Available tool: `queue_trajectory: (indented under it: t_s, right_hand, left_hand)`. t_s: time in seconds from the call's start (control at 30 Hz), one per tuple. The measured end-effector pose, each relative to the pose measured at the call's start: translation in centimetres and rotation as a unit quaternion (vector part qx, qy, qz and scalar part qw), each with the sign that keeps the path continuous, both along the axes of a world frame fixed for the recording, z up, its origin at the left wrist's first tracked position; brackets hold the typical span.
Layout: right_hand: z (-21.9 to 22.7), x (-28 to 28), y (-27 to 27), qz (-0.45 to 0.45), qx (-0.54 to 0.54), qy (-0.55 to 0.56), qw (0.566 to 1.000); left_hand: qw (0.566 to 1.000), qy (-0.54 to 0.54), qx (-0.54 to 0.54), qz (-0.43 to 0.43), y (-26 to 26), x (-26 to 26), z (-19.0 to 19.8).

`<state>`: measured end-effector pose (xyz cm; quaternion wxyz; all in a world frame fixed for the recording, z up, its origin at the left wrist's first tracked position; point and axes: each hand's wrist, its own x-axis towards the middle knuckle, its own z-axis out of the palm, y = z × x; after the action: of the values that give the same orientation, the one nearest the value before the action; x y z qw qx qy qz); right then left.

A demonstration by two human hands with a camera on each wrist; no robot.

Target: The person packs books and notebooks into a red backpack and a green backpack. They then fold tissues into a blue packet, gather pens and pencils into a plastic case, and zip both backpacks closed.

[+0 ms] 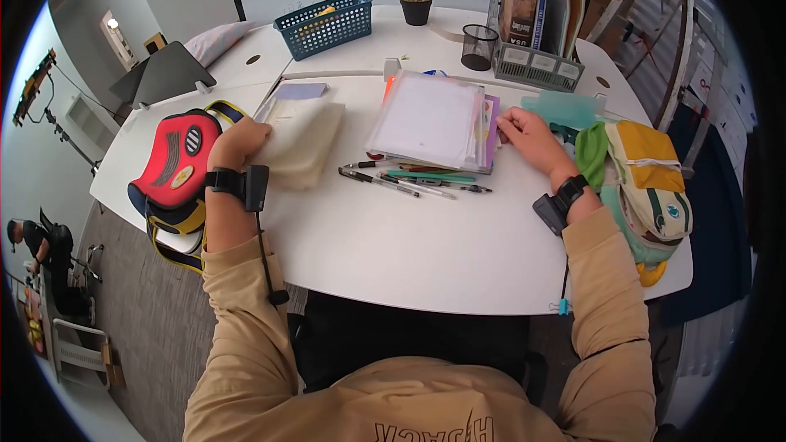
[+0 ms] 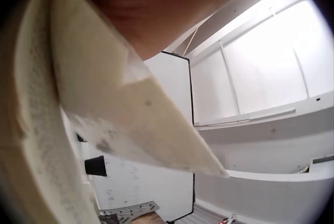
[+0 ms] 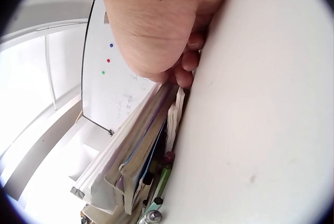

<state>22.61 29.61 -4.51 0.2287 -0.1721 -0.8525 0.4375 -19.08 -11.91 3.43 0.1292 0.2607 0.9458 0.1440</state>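
On the left of the table my left hand (image 1: 239,143) grips the left edge of a book in a pale, cloudy cover (image 1: 307,143). In the left wrist view the book's thick cream page block (image 2: 39,104) is close to the camera, with a loose cover flap (image 2: 130,114) standing out from it. My right hand (image 1: 528,139) rests on the table at the right side of a stack of books and folders, a clear zip folder (image 1: 430,119) on top. Its fingers (image 3: 190,59) are loosely bent, tips right at the stack's edge beside a purple book (image 1: 492,119).
Several pens (image 1: 401,184) lie before the stack. A red backpack (image 1: 176,155) is at the left, a yellow and green one (image 1: 647,180) at the right with a teal pouch (image 1: 565,108). Behind are a blue basket (image 1: 323,29), plant pot (image 1: 416,10), mesh cup (image 1: 478,49) and file rack (image 1: 536,65).
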Motion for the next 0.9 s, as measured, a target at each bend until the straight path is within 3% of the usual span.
queue_trajectory:
  t_s: [0.1, 0.2, 0.3, 0.4, 0.6, 0.67, 0.73, 0.83, 0.9]
  right_hand:
    - [0.2, 0.1, -0.2, -0.008, -0.002, -0.009, 1.000]
    - [0.3, 0.1, -0.3, -0.008, 0.005, -0.009, 1.000]
    - [0.2, 0.1, -0.2, -0.008, 0.006, -0.010, 1.000]
    - [0.0, 0.0, -0.1, -0.006, -0.001, -0.009, 1.000]
    - [0.1, 0.1, -0.2, -0.008, -0.005, -0.004, 1.000]
    - [0.0, 0.0, -0.1, -0.004, 0.000, -0.001, 1.000]
    - [-0.1, -0.1, 0.1, -0.004, -0.003, 0.003, 1.000]
    - [-0.3, 0.0, 0.2, -0.005, -0.016, 0.006, 1.000]
    - [-0.2, 0.0, 0.1, -0.002, -0.015, 0.007, 1.000]
  left_hand:
    - [0.999, -0.008, 0.000, 0.035, 0.1, 0.9, -0.4]
    - [0.992, 0.091, -0.049, 0.070, 0.8, 3.5, -0.4]
    - [0.996, 0.024, -0.086, 0.025, 0.8, 4.7, 1.6]
    - [0.998, 0.014, -0.057, 0.036, 0.7, 4.2, 1.4]
    - [0.992, 0.032, 0.117, 0.020, -0.1, 2.3, 1.0]
    - [0.976, -0.020, 0.213, 0.043, -0.5, 2.3, 1.0]
    - [0.947, -0.076, 0.304, 0.066, -0.6, 3.6, 1.9]
    - [0.871, -0.181, 0.456, 0.027, -0.9, 1.2, 1.2]
    - [0.828, -0.240, 0.505, 0.041, -0.7, 0.8, 1.6]
